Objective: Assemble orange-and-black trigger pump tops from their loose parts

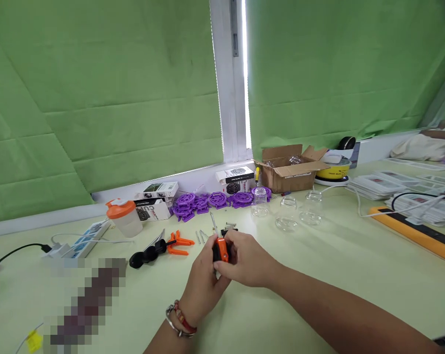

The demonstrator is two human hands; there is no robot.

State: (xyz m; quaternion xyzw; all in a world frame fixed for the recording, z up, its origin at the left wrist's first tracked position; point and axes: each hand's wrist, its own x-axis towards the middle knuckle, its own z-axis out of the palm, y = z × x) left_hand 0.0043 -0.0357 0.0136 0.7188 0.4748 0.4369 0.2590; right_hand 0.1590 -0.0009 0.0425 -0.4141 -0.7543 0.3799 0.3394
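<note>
Both my hands meet over the table, closed around a small orange-and-black part (222,250). My left hand (203,280) grips it from the left and below. From the other side my right hand (250,258) closes its thumb and fingers on it, partly covering it. A thin metal rod (214,223) points up just beyond the part; whether they are joined I cannot tell. Close behind my fingers lie a coil spring (230,226) and a few metal screws (198,237). To the left are orange forked pieces (180,243) and black rounded parts (148,255).
Purple round plastic parts (218,200) line the back, near printed boxes (154,209). An orange-lidded cup (124,219) and power strip (89,238) stand left. Clear glass jars (286,216), an open cardboard box (290,177) and an orange-black bar (414,233) are right.
</note>
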